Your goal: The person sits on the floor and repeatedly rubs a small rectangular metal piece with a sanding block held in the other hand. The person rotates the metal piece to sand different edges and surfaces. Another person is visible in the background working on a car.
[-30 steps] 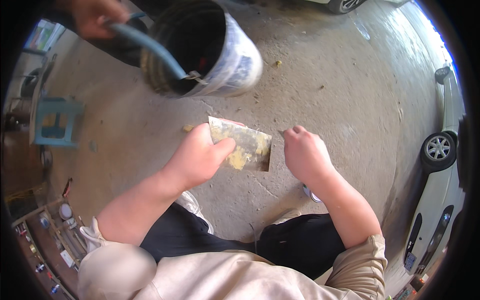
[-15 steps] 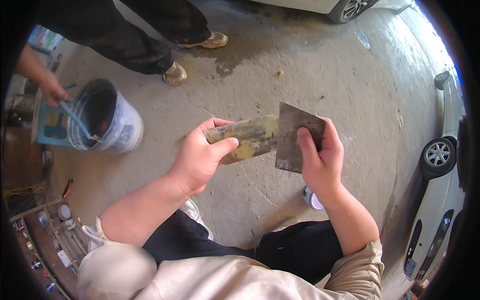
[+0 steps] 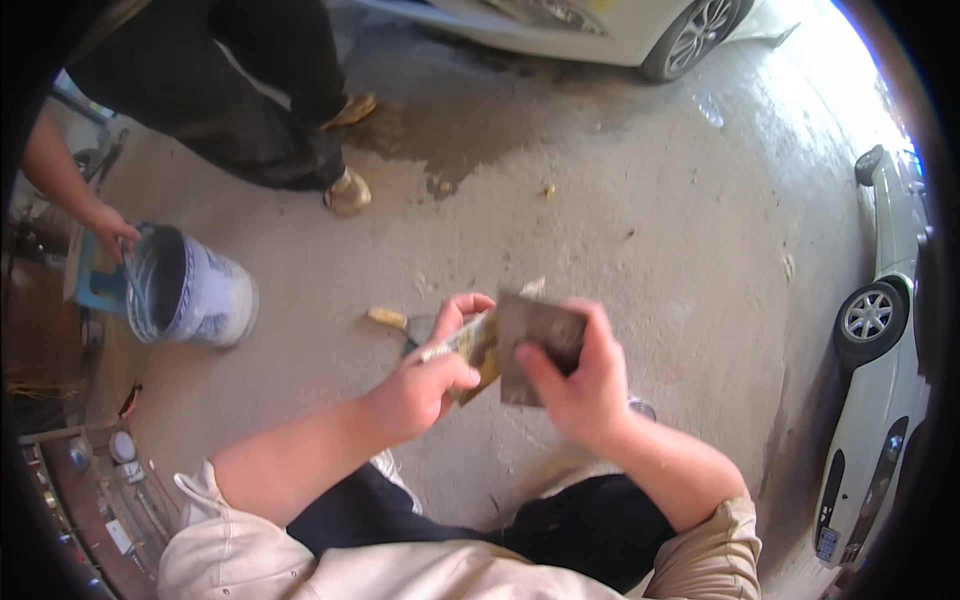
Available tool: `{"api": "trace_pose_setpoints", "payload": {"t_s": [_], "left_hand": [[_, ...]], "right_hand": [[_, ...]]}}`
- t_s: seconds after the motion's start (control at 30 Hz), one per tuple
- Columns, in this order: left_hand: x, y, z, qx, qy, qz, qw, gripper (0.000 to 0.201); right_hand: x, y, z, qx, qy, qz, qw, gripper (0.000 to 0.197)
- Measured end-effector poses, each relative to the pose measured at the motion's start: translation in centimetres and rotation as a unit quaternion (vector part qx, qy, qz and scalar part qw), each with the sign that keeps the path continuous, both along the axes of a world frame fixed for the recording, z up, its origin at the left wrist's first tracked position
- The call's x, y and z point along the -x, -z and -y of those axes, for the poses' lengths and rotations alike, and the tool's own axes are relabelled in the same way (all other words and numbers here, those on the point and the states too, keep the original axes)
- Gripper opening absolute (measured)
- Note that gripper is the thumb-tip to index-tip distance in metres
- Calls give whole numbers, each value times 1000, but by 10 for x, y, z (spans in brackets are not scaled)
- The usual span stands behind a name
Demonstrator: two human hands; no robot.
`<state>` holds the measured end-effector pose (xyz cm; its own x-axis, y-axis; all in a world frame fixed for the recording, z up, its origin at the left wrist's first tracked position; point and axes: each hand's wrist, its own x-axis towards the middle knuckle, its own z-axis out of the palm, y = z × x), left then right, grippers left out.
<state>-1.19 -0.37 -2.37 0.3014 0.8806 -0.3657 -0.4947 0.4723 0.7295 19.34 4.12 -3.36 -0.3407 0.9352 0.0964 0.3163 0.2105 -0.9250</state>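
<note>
My left hand is closed on a flat scraper plate smeared with yellow and grey, tilted and partly hidden by my fingers. Fingers behind and thumb in front, my right hand grips a dark grey metal scraper blade. The two plates meet or overlap at their edges; whether they touch I cannot tell. Past my left hand a tool with a pale wooden handle lies on the floor, its dark end partly covered by my fingers. A small can shows behind my right wrist.
At the left, another person's hand holds the handle of a white-blue bucket beside a blue stool. That person's shoe is near a wet patch. White cars stand ahead and right; a parts tray is lower left.
Both hands have come nearer to me and to the left, and the left plate has turned edgewise. The wooden-handled tool now shows. The other person has shifted left, with the bucket tilted differently.
</note>
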Motion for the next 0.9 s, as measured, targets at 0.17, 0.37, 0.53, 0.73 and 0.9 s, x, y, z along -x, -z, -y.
{"api": "trace_pose_setpoints", "payload": {"t_s": [0.17, 0.37, 0.53, 0.73, 0.9], "left_hand": [[5, 5, -7, -113, 59, -56, 990, 73], [2, 8, -2, -54, 22, -51, 997, 64], [3, 14, 7, -96, 33, -192, 976, 67], [14, 16, 15, -201, 43, -358, 911, 54], [-7, 2, 10, 29, -46, -83, 995, 63]], "right_hand": [[-2, -1, -14, -29, 59, 7, 998, 39], [9, -20, 6, -241, -45, 20, 969, 30], [5, -5, -14, -289, -34, 149, 945, 31], [10, -30, -2, -430, -106, 77, 893, 31], [-3, 4, -25, -252, -14, 275, 928, 33]]}}
